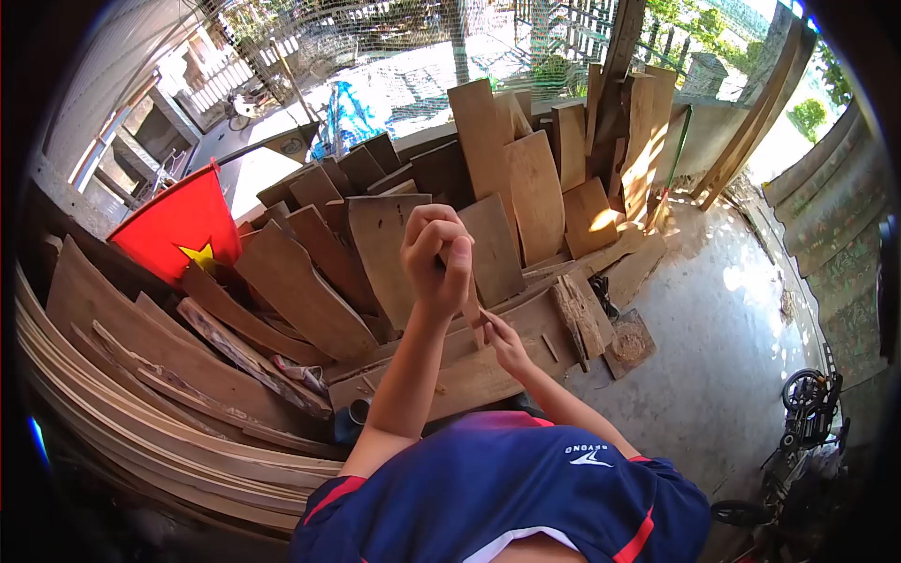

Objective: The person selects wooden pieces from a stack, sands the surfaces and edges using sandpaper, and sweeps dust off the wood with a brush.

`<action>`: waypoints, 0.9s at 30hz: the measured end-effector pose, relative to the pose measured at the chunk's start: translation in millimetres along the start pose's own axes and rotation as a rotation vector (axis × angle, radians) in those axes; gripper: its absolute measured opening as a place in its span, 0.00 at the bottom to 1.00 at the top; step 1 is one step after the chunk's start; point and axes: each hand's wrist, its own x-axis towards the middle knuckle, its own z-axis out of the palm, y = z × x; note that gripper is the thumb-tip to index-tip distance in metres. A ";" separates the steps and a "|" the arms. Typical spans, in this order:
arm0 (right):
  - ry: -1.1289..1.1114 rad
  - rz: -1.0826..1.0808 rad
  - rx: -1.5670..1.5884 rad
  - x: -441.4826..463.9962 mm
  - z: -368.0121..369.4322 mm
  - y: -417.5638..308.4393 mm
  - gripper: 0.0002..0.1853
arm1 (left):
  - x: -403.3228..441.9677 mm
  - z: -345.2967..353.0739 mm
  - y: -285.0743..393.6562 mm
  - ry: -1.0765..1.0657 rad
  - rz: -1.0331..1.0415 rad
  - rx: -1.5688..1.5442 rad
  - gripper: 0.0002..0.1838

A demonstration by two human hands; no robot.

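Note:
My left hand point(435, 255) is raised in the middle of the view, its fingers closed in a fist around the upper part of a narrow wooden piece point(473, 306). Lower and to the right, my right hand point(504, 345) has its fingers pinched on something thin and brown at the lower part of that piece. What lies inside each grip is mostly hidden by the fingers. Beneath both hands is a long wooden plank point(460, 380) with small chips on it.
Upright boards point(537, 197) lean along the mesh fence. A red flag with a yellow star point(178, 225) hangs at left, above stacked long planks point(169, 441). Rough bark pieces point(580, 314) lie right of the hands. Small bicycles point(802, 413) stand at far right.

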 end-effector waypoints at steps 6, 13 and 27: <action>-0.052 -0.020 0.099 10.4 24.2 -87.5 0.21 | 1.1 -2.6 -3.1 -0.003 0.025 -0.024 0.05; -0.065 -0.111 0.175 25.9 23.9 -90.7 0.21 | 1.7 -0.1 -7.1 0.008 -0.025 -0.054 0.06; -0.015 -0.357 -0.053 25.3 50.6 -160.3 0.19 | 2.2 0.9 -4.6 -0.006 -0.003 -0.071 0.06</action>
